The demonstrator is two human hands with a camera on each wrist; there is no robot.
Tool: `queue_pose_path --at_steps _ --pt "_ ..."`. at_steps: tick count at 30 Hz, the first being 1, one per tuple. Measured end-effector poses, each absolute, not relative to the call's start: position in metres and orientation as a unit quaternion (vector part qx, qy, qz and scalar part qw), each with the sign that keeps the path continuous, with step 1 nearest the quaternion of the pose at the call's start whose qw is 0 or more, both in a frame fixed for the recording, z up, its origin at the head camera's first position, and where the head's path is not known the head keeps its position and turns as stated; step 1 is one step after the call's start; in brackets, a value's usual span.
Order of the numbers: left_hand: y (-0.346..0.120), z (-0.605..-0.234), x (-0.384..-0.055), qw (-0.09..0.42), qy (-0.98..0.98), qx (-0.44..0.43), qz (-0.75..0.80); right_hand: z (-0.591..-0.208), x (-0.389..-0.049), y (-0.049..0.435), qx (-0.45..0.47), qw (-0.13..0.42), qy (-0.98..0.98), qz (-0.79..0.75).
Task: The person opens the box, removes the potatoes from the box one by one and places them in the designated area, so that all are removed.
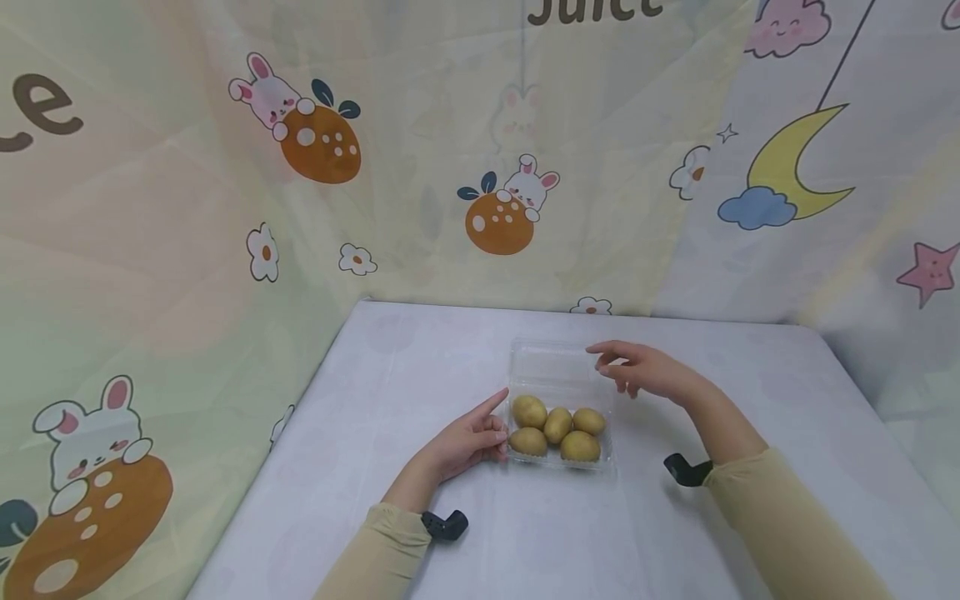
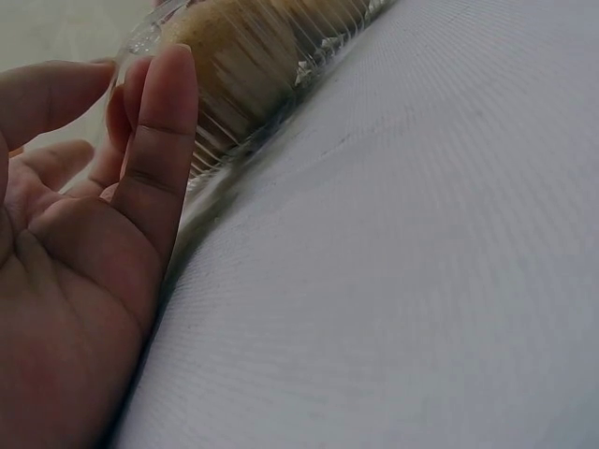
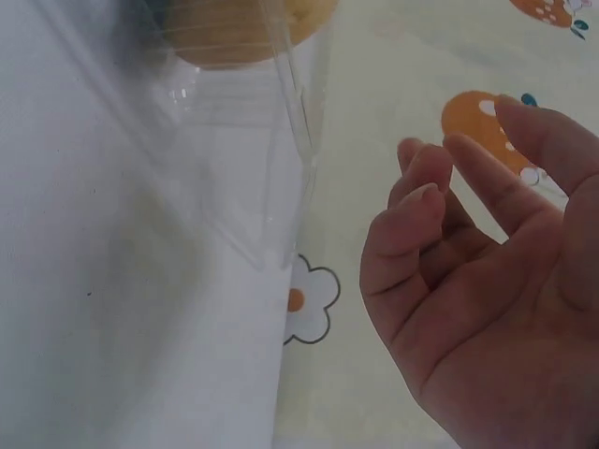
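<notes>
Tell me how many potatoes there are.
5, all in the box: back-left potato, front-left potato, middle potato, back-right potato, front-right potato. None seems hidden.

Container (image 1: pixel 555 461): clear thin plastic, glossy, ribbed walls, glints at edges. Lid (image 1: pixel 551 365): same clear plastic, see-through, shiny. Potatoes (image 1: pixel 558 425): natural skin, mostly smooth, low sheen. Bench (image 1: pixel 570 533): white cloth surface, matt, fine ribbed weave in left wrist view. Backdrop (image 1: pixel 420 100): printed fabric, matt, soft creases. Sleeves (image 1: pixel 787 525): beige cloth, matt, gathered cuffs. Wrist cameras (image 1: pixel 447 526): black, hard-plastic look.
</notes>
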State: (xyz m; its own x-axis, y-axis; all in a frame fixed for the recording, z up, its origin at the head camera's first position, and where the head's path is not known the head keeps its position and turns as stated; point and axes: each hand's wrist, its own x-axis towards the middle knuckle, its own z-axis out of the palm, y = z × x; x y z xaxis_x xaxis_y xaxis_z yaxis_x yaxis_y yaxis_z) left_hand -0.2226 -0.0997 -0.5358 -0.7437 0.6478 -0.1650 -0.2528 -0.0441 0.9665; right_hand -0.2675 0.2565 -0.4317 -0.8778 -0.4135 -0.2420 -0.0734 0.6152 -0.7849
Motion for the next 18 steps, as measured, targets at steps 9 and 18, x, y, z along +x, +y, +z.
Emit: queue_pose_path --at_steps 9,18 --pt "-0.099 -0.534 -0.222 0.320 0.611 0.158 0.706 -0.428 -0.258 0.248 -0.178 0.254 0.869 -0.386" --pt "-0.099 -0.533 -0.222 0.322 0.609 0.159 0.707 -0.428 -0.257 0.241 -0.185 0.311 0.867 -0.342"
